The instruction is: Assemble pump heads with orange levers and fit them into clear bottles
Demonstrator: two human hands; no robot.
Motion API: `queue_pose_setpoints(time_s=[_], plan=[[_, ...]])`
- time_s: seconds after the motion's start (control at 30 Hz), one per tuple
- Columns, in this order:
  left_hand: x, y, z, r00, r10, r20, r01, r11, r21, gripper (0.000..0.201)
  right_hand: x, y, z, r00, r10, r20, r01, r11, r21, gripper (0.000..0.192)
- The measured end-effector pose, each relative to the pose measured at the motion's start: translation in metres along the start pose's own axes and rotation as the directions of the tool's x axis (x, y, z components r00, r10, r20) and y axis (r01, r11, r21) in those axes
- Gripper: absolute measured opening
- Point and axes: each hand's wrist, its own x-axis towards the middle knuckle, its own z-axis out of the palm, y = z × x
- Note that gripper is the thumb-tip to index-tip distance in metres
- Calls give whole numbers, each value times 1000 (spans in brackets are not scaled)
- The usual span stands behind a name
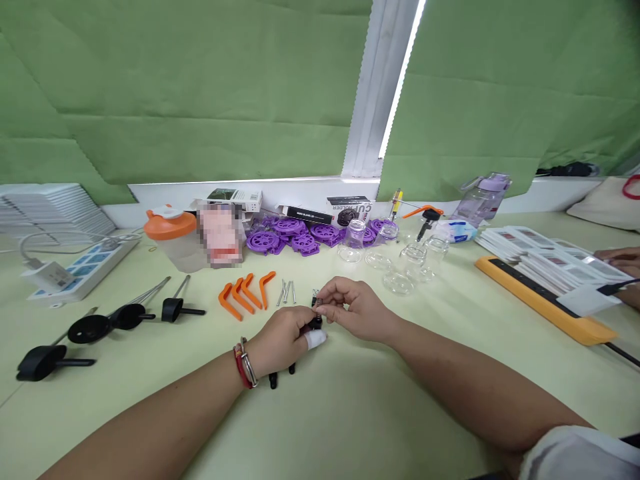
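My left hand [281,340] is closed around a small black part [316,323], its thumb wrapped in white tape or bandage. Meeting it from the right, my right hand [357,312] pinches at the top of the same part, where small metallic bits show between the fingers. Their exact kind is too small to tell. More small black pieces [273,380] lie just below my left hand. Beyond the hands are several long screws [286,292] and several bent orange levers [246,293].
Black scoop-like parts with metal rods [90,329] lie at left, near a white power strip [95,267]. Behind are an orange-lidded shaker [173,233], purple slotted discs [290,233] and clear cups [356,240]. At right, an orange power strip [545,303] borders stacked white pieces; another person's hand [620,257] shows there.
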Motion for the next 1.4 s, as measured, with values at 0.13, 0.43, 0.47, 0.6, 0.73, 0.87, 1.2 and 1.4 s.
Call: queue_pose_setpoints(time_s=[0.13, 0.43, 0.47, 0.6, 0.73, 0.87, 1.2, 1.4], plan=[[0, 0, 0, 1000, 13, -1, -13, 1000, 2, 13, -1, -2, -2, 999, -41, -3, 41, 997, -69, 12], [0, 0, 0, 1000, 10, -2, -10, 998, -60, 15, -1, 1, -6, 955, -248, 161, 283, 922, -262, 7], [0, 0, 0, 1000, 10, 0, -10, 998, -66, 16, -1, 1, -7, 943, -271, 194, 319, 903, -288, 8], [0, 1, 0, 1000, 11, 2, -11, 998, -65, 17, -1, 2, -13, 902, -297, 312, 408, 823, -396, 12], [0, 1, 0, 1000, 22, -6, -22, 999, -49, 18, -1, 4, -16, 888, -289, 358, 434, 787, -439, 13], [-1, 1, 0, 1000, 2, -27, -3, 1000, -30, 16, 0, 4, -14, 886, -299, 356, 436, 800, -412, 13], [-5, 3, 2, 983, -183, 3, 178, 955, -239, 23, 12, 11, -27, 997, 15, 80, 29, 855, -517, 10], [-5, 2, 0, 983, -165, 79, 173, 980, -101, 22, 14, 29, -28, 967, 253, 29, -169, 722, -671, 20]])
